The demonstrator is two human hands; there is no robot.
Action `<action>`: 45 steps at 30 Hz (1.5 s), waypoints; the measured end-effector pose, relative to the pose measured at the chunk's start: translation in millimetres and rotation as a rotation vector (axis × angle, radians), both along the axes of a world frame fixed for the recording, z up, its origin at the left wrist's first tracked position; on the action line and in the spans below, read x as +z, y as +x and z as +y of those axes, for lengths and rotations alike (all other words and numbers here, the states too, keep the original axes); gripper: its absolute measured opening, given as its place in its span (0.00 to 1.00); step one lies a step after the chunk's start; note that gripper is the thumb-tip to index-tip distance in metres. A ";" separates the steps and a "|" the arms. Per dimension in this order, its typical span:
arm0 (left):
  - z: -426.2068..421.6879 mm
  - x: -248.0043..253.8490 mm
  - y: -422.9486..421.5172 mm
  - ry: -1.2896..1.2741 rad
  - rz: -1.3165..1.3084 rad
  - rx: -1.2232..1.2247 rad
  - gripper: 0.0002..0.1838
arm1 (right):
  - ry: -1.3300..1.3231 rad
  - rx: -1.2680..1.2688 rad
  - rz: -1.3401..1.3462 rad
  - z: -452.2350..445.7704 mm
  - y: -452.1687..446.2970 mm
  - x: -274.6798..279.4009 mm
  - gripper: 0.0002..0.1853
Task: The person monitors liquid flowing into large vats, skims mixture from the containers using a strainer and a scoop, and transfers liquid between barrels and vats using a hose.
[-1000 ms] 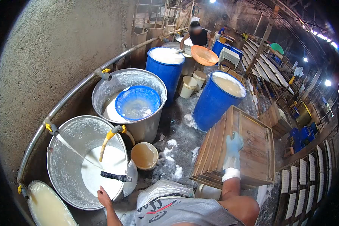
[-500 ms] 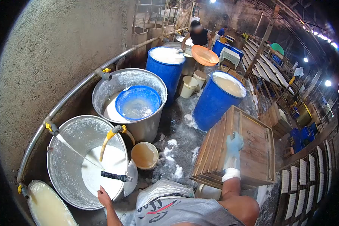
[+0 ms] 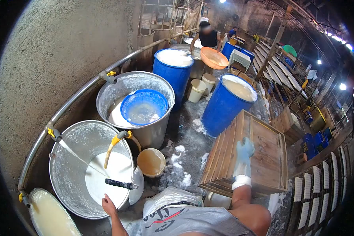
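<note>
My left hand (image 3: 108, 205), bare, is at the near rim of a large metal vat (image 3: 69, 185), with at least one finger stretched out; nothing shows in it. White liquid (image 3: 100, 190) lies in the vat, and water streams in from a tap (image 3: 55, 134). A black-wrapped handle (image 3: 120, 183) crosses the rim just beyond this hand. On my right, a stack of wooden trays (image 3: 224, 157) stands beside me. My right hand (image 3: 244, 152), in a pale blue glove, rests on the edge of the top tray, fingers extended.
A second metal vat (image 3: 153, 135) holds a blue basin (image 3: 126, 108). Blue drums (image 3: 220, 114) stand ahead, and a small bucket (image 3: 147, 173) sits on the wet floor. A co-worker (image 3: 208, 37) holds an orange basin (image 3: 214, 58). White pieces sit on racks (image 3: 299, 214) at right.
</note>
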State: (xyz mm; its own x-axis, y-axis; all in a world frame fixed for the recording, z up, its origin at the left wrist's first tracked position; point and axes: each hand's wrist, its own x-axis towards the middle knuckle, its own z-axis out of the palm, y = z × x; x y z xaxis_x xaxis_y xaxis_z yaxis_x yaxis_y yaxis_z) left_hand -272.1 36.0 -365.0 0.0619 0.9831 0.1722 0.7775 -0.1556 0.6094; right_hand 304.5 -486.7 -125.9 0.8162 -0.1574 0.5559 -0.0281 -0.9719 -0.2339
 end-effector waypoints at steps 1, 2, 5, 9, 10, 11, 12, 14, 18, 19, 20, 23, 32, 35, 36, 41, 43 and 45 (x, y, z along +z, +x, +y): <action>-0.3 2.1 -0.2 -0.012 -0.016 -0.008 0.33 | 0.038 -0.001 0.037 0.1 0.5 0.1 0.26; -1.1 4.1 -0.2 -0.024 -0.032 -0.015 0.33 | 0.076 -0.003 0.074 -0.3 0.5 -0.1 0.26; 4.3 -9.1 -3.2 -0.037 -0.010 -0.007 0.33 | 0.082 0.002 0.055 -1.1 1.4 -3.1 0.26; 4.7 -9.8 -3.4 -0.089 -0.004 0.019 0.33 | 0.075 -0.011 0.063 -0.5 1.0 -3.5 0.26; 5.2 -14.6 -4.4 -0.030 0.009 0.003 0.33 | 0.065 -0.008 0.046 -0.7 1.3 -5.2 0.26; 5.8 -19.4 -5.4 0.030 0.022 -0.013 0.33 | 0.056 -0.005 0.028 -1.2 1.7 -6.8 0.26; 6.2 -21.6 -5.5 0.029 0.023 -0.013 0.33 | 0.056 -0.005 0.029 -0.8 0.8 -4.8 0.26; 6.8 -25.9 -6.2 0.069 0.035 -0.009 0.33 | 0.095 0.019 0.079 -1.1 -1.0 -0.2 0.27; 2.5 -7.9 -1.6 -0.045 -0.031 0.026 0.33 | 0.068 0.013 0.031 -0.4 -0.6 -2.3 0.27; 3.3 -9.4 -2.3 -0.028 -0.023 0.009 0.33 | 0.068 0.012 0.035 -0.6 -0.2 -2.7 0.27; 3.9 -11.1 -3.0 -0.010 -0.015 -0.009 0.33 | 0.069 0.012 0.038 -0.9 0.1 -3.2 0.26; -1.3 4.5 1.7 -0.087 -0.030 0.038 0.33 | 0.066 -0.008 0.042 0.6 1.1 -1.9 0.26; -4.5 14.0 4.8 -0.099 -0.024 0.062 0.33 | 0.051 -0.004 0.039 -0.4 1.8 -2.9 0.27; -3.0 12.3 3.2 -0.118 -0.040 0.058 0.33 | 0.059 0.007 0.022 -2.1 2.1 -5.5 0.27; -1.8 10.8 2.7 -0.118 -0.040 0.058 0.33 | 0.059 0.007 0.022 -1.2 0.9 -3.6 0.27; -1.7 11.2 3.4 -0.106 -0.032 0.063 0.32 | 0.071 0.006 0.053 -0.5 -1.2 -0.1 0.27; 2.3 -4.7 -1.1 -0.038 -0.005 0.032 0.32 | 0.069 0.005 0.059 1.1 -2.1 2.4 0.27; 3.3 -12.2 -2.1 0.030 0.021 0.001 0.32 | 0.067 0.003 0.063 1.4 -1.3 3.1 0.27</action>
